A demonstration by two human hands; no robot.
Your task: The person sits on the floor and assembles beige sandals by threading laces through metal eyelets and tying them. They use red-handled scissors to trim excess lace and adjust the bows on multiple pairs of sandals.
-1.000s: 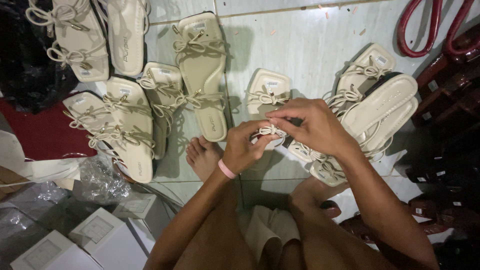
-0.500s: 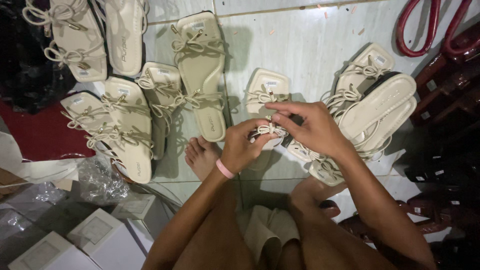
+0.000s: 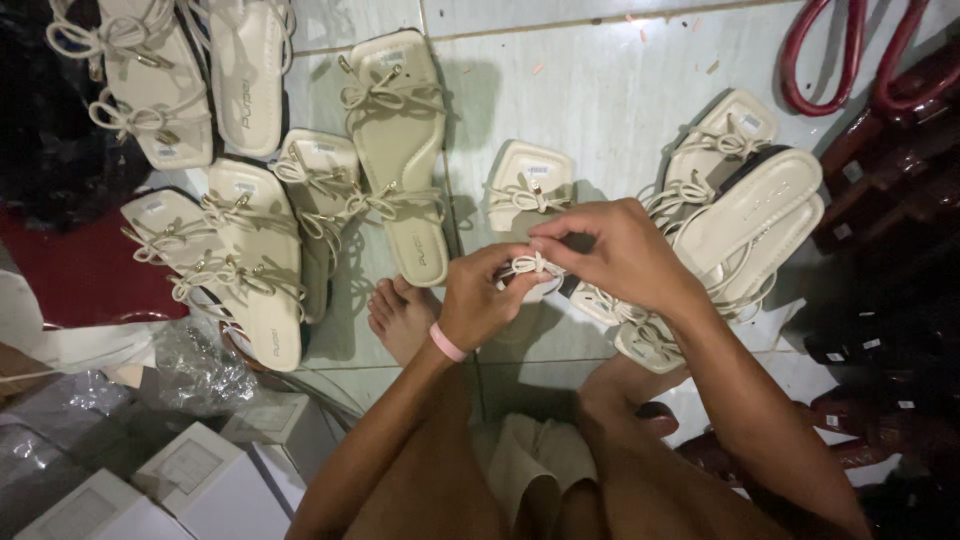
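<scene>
Cream-coloured sandal point(image 3: 528, 195) with thin straps sits under both hands, its toe end resting on the pale tiled floor point(image 3: 600, 90). The left hand point(image 3: 480, 300), with a pink band at the wrist, is closed in a pinch on a small bow point(image 3: 530, 265) of cream strap. The right hand point(image 3: 620, 250) reaches over from the other side, its fingertips point(image 3: 545, 243) narrowed onto the same bow. Compared with a second ago, the hands sit almost where they were; the right fingers have drawn a little closer over the knot, which suggests the bow is being tightened or shaped rather than newly started. A bare foot point(image 3: 400, 315) rests on the floor just left of the hands. More cream sandals lie around: a row to the left point(image 3: 395, 150) and a stacked pile to the right point(image 3: 750, 215). White boxes point(image 3: 190, 480) stand at lower left.
</scene>
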